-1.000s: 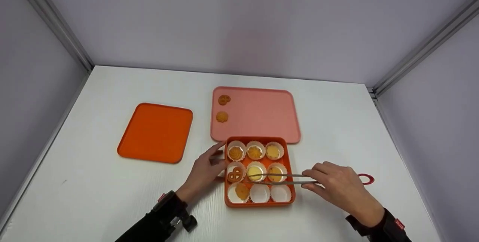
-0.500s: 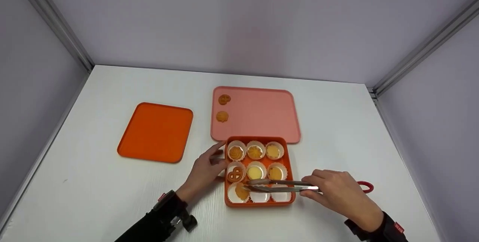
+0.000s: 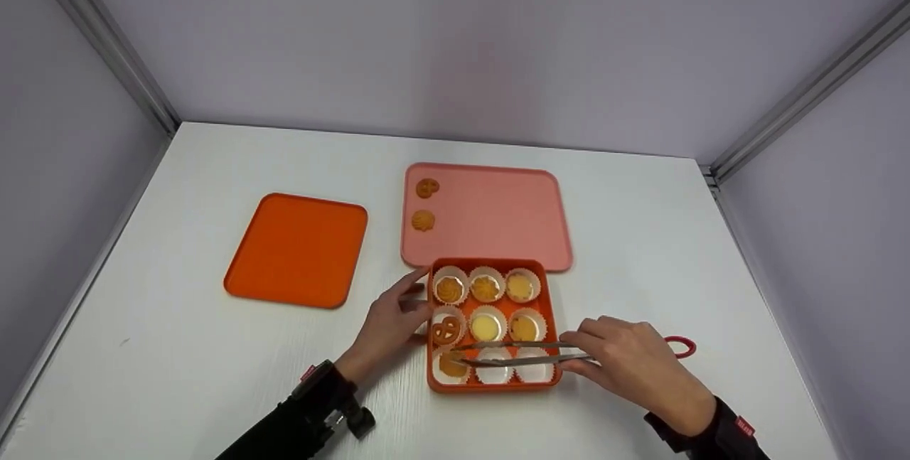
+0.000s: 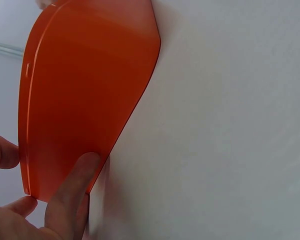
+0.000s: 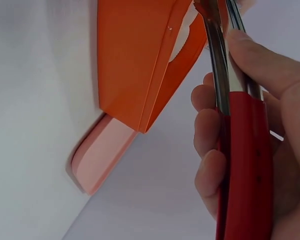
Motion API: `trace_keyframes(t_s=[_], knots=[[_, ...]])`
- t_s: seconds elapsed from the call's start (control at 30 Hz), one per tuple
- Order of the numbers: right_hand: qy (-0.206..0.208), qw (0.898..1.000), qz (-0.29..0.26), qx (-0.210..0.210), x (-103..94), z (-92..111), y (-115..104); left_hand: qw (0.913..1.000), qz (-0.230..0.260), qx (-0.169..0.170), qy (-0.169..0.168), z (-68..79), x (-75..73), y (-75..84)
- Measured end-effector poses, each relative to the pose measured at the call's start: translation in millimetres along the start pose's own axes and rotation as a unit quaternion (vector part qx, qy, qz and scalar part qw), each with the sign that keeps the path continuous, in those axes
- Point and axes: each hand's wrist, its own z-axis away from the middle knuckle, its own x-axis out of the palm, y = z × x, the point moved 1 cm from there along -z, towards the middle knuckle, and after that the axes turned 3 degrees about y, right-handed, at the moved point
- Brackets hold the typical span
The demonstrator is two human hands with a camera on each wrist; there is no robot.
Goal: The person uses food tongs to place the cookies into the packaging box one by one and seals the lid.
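Observation:
My right hand (image 3: 629, 357) grips red-handled metal tongs (image 5: 247, 160), fingers on one side and thumb on the other. The tongs' arms reach left across the front row of an orange box (image 3: 494, 389). Their tips are at a golden cookie (image 3: 451, 366) in the front-left paper cup; I cannot tell whether they pinch it. My left hand (image 3: 387, 321) touches the box's left side, and in the left wrist view its thumb (image 4: 72, 192) presses the wall. Other cups hold a pretzel cookie (image 3: 446, 330), a pale yellow round piece (image 3: 485, 328) and several more cookies.
Behind the box, and touching or just under its back edge, lies a pink tray (image 3: 498, 215) with two cookies (image 3: 423, 220) at its left. An orange tray (image 3: 297, 250) lies on the white table (image 3: 178, 375) at the left. Grey walls enclose the table.
The tongs have come forward from the middle row to the front row and moved left onto the front-left cookie, which has shifted slightly left in its cup. The left hand stays put.

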Motion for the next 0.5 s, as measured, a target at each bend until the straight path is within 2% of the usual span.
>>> trace_keyframes(t_s=[0.23, 0.5], knots=[[0.02, 0.999, 0.026, -0.031, 2.2, -3.6, -4.5, 1.0, -0.001, 0.004, 0.003, -0.4, 0.2, 2.5], [-0.004, 1.0, 0.002, -0.027, 0.0, -10.9, -6.9, 0.9999, 0.011, 0.001, -0.003, 0.0, 0.1, 2.6]])
